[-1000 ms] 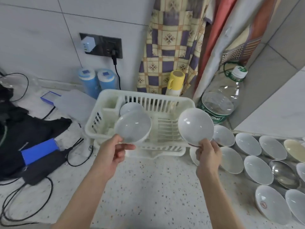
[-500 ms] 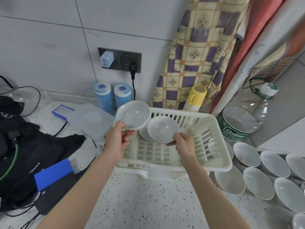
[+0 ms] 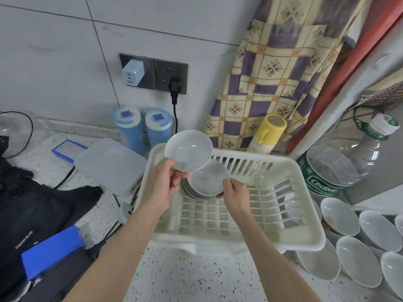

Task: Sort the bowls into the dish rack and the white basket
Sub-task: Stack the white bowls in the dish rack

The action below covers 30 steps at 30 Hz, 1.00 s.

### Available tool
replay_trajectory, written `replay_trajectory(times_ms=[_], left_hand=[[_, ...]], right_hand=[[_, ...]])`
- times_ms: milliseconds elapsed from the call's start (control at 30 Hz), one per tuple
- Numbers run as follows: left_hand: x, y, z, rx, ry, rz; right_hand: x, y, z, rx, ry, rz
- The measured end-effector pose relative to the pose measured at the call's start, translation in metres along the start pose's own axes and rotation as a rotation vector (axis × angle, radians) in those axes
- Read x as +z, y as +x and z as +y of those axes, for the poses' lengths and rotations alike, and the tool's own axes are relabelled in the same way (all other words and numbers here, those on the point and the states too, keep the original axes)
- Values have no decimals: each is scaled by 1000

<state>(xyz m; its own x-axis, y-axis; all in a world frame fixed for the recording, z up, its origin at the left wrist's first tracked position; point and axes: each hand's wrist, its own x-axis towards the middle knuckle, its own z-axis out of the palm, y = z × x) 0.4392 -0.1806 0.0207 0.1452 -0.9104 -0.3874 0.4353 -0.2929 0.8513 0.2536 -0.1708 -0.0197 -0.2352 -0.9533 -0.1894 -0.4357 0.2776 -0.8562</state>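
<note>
Your two forearms come up from the bottom edge over the speckled counter. Right hand: fingers curled round the near rim of a white bowl, which sits tilted inside the white dish rack, leaning on another bowl already in the rack's far left corner. Left hand: thumb and fingers pinch the rim of a second white bowl, held up above the rack's far left corner and clear of it.

To your right, a cluster of loose white bowls waits on the counter just beside the rack (much sorting left, by my judgement).

Risks: the raised bowl hangs from a rim pinch only; a slip would drop it onto the bowls below and chip them. The right-hand bowl leans at an angle, so if you let go early it may slide across the slotted floor. The rack's right edge overhangs the loose bowls; a nudge could knock them.

Writing: the big clear bottle at far right reads "Cestbon" on its green label. The black bag at left has white lettering, too small to be sure of. One loose bowl has a red mark inside, unreadable.
</note>
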Motion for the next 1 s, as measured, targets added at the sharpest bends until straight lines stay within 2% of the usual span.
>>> replay_trajectory(times_ms=[700,1000], left_hand=[[-7,7,-6,21,100,-12],[-4,3,-4,-3,154,-17]], right_hand=[[27,12,2,49,-425,76],[20,11,-5,85,-474,-5]])
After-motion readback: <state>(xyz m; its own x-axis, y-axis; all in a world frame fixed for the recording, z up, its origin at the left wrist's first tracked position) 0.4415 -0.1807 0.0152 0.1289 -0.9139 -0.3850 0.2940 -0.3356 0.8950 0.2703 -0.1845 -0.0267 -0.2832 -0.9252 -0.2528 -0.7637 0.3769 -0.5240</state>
